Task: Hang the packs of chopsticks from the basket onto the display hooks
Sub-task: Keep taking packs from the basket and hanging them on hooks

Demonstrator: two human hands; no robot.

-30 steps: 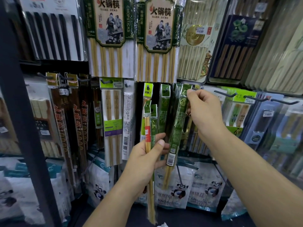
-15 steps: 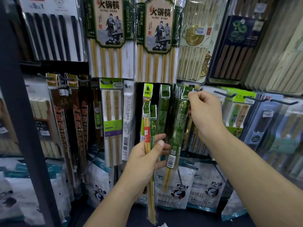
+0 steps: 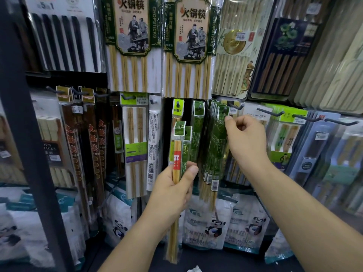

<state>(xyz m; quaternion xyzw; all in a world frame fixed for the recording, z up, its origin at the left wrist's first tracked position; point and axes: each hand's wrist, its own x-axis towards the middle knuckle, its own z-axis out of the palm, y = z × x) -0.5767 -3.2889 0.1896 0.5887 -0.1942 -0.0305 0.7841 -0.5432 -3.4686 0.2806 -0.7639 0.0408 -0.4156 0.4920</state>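
Nearest the camera, my left hand [image 3: 170, 193] is low at centre, with fingers and thumb curled round two spare packs [image 3: 177, 154], one red-labelled and one green, held upright. Their bare stick ends hang below the fist.

Further in, my right hand [image 3: 245, 142] is at the middle row of the display. The fingers are curled and the thumb tip is against the top of a green pack [image 3: 219, 140], just under the hook [image 3: 234, 106]. The grip looks like a narrow pinch. I cannot tell whether the header hole is fully on the hook.

Step in hand, as I judge it, is seating this pack at the front of the green bunch. The next move calls for sliding the header back along the hook, letting go, then taking a pack from the left hand. The basket is out of view.

A dark post [image 3: 25, 134] runs down the left edge of the display. Panda-print bags [image 3: 214, 222] line the bottom row and large boxed sets [image 3: 131, 46] hang along the top.
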